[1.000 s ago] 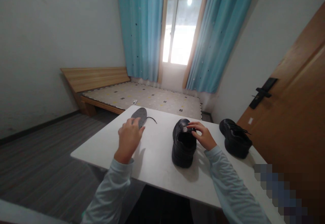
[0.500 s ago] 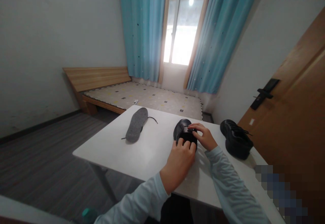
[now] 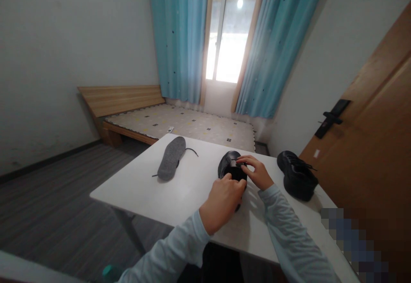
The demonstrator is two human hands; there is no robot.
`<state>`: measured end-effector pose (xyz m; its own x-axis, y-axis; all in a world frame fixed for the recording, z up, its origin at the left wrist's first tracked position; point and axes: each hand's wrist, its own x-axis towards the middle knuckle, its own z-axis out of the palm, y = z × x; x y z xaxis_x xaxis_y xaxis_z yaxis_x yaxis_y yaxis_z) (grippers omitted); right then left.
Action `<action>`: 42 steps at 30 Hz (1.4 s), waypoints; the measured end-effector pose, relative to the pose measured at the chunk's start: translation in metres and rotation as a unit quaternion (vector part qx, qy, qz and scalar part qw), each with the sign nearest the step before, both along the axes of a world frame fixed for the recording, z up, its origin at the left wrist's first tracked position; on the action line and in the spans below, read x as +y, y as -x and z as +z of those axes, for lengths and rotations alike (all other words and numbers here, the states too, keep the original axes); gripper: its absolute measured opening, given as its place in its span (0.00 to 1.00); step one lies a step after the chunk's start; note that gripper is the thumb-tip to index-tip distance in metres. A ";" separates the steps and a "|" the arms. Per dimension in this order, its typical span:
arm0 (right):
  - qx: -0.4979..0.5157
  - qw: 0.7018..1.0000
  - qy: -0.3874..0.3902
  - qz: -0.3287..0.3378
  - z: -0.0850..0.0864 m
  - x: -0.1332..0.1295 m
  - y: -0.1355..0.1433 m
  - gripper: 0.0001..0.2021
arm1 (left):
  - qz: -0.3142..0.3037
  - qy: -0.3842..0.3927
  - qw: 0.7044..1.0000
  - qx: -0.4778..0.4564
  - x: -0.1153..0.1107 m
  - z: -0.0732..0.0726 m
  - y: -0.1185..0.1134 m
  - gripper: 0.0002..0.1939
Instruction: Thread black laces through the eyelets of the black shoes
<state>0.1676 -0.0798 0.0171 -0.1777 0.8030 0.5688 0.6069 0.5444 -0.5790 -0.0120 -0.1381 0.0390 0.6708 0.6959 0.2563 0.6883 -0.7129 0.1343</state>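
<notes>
A black shoe (image 3: 227,162) lies on the white table (image 3: 135,180), its toe pointing away from me and its opening facing up. My left hand (image 3: 224,197) grips the near part of this shoe, fingers bent at the opening and partly hidden. On the right side, my right hand (image 3: 257,171) holds the shoe's upper near the tongue with thumb and fingertips. To the left lies a grey insole (image 3: 172,159) with a dark lace (image 3: 192,150) partly under it. A second black shoe (image 3: 297,176), laced, stands at the table's right side.
Beyond the table is a bed (image 3: 192,120) with a small white object (image 3: 171,129) on it. A wooden door (image 3: 362,116) stands to the right. Below left, a green item (image 3: 111,272) shows near the floor.
My left hand has shifted slightly left, its fingers more curled at the shoe's opening. More of the shoe's near end shows below that hand. My right hand stays at the upper.
</notes>
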 end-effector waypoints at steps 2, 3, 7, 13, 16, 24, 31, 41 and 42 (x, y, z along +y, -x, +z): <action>0.019 1.000 0.016 -0.007 0.001 0.000 0.000 0.08 | 0.003 -0.005 1.000 -0.010 -0.001 -0.001 0.002 0.10; 0.032 0.999 0.025 -0.013 0.001 0.000 0.000 0.08 | 0.004 -0.007 1.000 -0.017 -0.002 -0.003 0.002 0.09; 0.108 0.992 0.043 -0.042 0.000 0.003 -0.003 0.13 | 0.010 -0.016 0.999 -0.039 -0.005 -0.008 0.005 0.09; 0.211 0.969 0.069 -0.111 -0.007 0.011 -0.014 0.18 | 0.026 -0.048 0.996 -0.064 -0.001 -0.003 0.019 0.09; 0.174 0.974 0.083 -0.118 -0.009 0.012 -0.015 0.16 | 0.035 -0.072 0.994 -0.077 0.002 0.002 0.030 0.08; 0.095 0.985 0.093 -0.112 -0.011 0.012 -0.014 0.10 | 0.108 -0.147 0.979 -0.087 0.017 0.012 0.073 0.06; 0.078 0.987 0.090 -0.109 -0.011 0.012 -0.014 0.09 | 0.193 -0.156 0.964 -0.097 0.035 0.010 0.122 0.05; 0.060 0.989 0.087 -0.108 -0.011 0.011 -0.009 0.08 | 0.255 -0.109 0.957 -0.081 0.060 -0.014 0.175 0.07; 0.056 0.989 0.086 -0.109 -0.011 0.011 -0.009 0.08 | 0.267 -0.102 0.955 -0.074 0.061 -0.015 0.178 0.07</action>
